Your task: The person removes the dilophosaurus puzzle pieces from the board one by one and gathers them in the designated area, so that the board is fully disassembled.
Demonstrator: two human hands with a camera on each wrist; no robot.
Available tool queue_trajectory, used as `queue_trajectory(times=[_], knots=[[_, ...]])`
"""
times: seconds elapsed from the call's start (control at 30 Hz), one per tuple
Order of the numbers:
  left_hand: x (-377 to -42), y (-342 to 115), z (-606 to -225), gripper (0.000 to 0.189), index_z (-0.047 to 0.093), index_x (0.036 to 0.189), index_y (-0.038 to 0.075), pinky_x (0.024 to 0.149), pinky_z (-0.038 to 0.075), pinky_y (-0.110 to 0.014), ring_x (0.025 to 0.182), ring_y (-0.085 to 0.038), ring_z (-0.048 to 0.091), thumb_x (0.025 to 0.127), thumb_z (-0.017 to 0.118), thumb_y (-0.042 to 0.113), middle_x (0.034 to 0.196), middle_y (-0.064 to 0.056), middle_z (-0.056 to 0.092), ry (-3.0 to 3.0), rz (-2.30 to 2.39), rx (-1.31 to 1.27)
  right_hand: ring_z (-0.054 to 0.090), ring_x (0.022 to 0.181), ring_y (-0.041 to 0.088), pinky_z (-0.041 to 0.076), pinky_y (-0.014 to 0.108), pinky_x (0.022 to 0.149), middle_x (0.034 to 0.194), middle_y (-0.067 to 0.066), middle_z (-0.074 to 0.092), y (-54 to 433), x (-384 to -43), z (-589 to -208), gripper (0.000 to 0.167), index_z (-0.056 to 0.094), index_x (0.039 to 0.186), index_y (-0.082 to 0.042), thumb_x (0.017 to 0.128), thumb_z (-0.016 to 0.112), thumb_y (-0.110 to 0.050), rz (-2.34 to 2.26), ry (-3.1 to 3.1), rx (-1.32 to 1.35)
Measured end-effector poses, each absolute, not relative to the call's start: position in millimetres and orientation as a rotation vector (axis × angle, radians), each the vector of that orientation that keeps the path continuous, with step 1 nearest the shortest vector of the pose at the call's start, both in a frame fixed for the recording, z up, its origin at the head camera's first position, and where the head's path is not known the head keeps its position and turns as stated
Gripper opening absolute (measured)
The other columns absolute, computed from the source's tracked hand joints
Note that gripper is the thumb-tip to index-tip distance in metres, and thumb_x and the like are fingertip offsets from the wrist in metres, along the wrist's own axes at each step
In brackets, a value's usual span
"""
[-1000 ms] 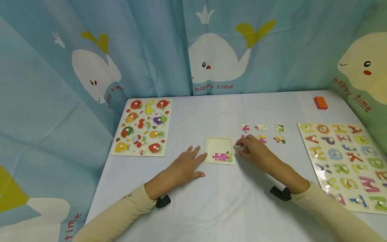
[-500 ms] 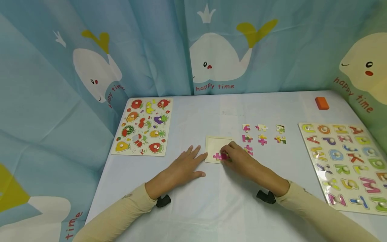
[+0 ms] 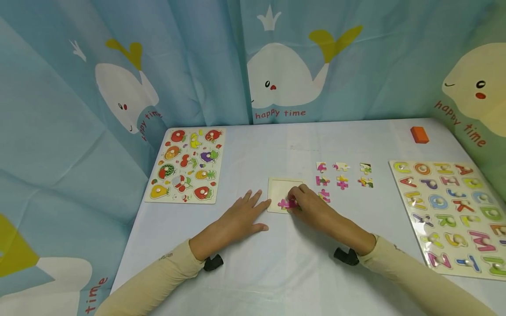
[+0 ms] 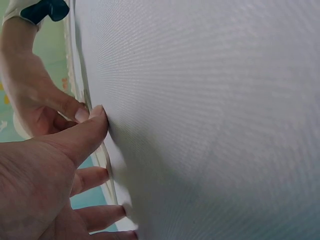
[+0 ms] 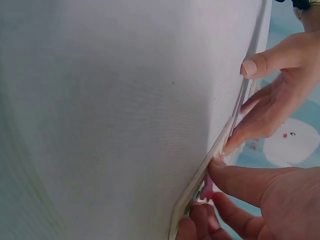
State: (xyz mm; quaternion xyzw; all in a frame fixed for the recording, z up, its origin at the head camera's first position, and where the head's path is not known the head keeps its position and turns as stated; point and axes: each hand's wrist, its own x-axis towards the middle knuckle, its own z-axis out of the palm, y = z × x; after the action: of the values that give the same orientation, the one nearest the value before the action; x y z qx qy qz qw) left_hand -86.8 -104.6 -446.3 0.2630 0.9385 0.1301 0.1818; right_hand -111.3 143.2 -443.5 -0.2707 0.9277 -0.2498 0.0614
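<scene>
I am fitting a pink puzzle piece (image 3: 291, 203) into the small puzzle tray (image 3: 280, 188).

My right hand (image 3: 312, 210) is pinching it at the tray's near edge; my left hand (image 3: 241, 216), fingers straight, is steadying the tray's left side. Next, I judge, I am pressing it flush.

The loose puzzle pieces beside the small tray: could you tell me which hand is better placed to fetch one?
Probably the right hand: the loose pieces lie on its side. The left hand rests flat against the tray.
</scene>
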Motion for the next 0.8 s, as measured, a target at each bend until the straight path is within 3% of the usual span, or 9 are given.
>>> queue_trajectory(times=[0.23, 0.53, 0.8], knots=[[-86.8, -104.7, -446.8, 0.074, 0.039, 0.165, 0.019, 0.128, 0.024, -0.055, 0.161, -0.042, 0.02, 0.102, 0.067, 0.048, 0.174, -0.016, 0.024, 2.65, 0.374, 0.735, 0.063, 0.093, 0.021, 0.061, 0.039, 0.086, 0.103, 0.008, 0.062, 145.3, -110.3, -444.1, 0.034, 0.061, 0.114, -0.003, 0.088, 0.083, 0.0, -0.828, 2.789, -0.809], [-86.0, -105.3, -446.5, 0.074, 0.038, 0.165, 0.019, 0.128, 0.024, -0.056, 0.161, -0.042, 0.019, 0.102, 0.066, 0.047, 0.174, -0.016, 0.023, 2.644, 0.391, 0.735, 0.056, 0.086, 0.015, 0.051, 0.028, 0.076, 0.091, -0.001, 0.062, 151.8, -113.5, -438.2, 0.01, 0.068, 0.1, -0.01, 0.096, 0.076, -0.007, -0.994, 2.66, -0.687], [-86.3, -104.6, -446.7, 0.074, 0.04, 0.164, 0.019, 0.128, 0.026, -0.056, 0.161, -0.042, 0.021, 0.102, 0.067, 0.047, 0.174, -0.016, 0.025, 2.654, 0.374, 0.745, 0.065, 0.093, 0.017, 0.058, 0.034, 0.084, 0.097, 0.002, 0.07, 168.7, -117.7, -418.4, 0.011, 0.068, 0.107, -0.007, 0.098, 0.071, -0.001, -1.081, 2.641, -0.671]])
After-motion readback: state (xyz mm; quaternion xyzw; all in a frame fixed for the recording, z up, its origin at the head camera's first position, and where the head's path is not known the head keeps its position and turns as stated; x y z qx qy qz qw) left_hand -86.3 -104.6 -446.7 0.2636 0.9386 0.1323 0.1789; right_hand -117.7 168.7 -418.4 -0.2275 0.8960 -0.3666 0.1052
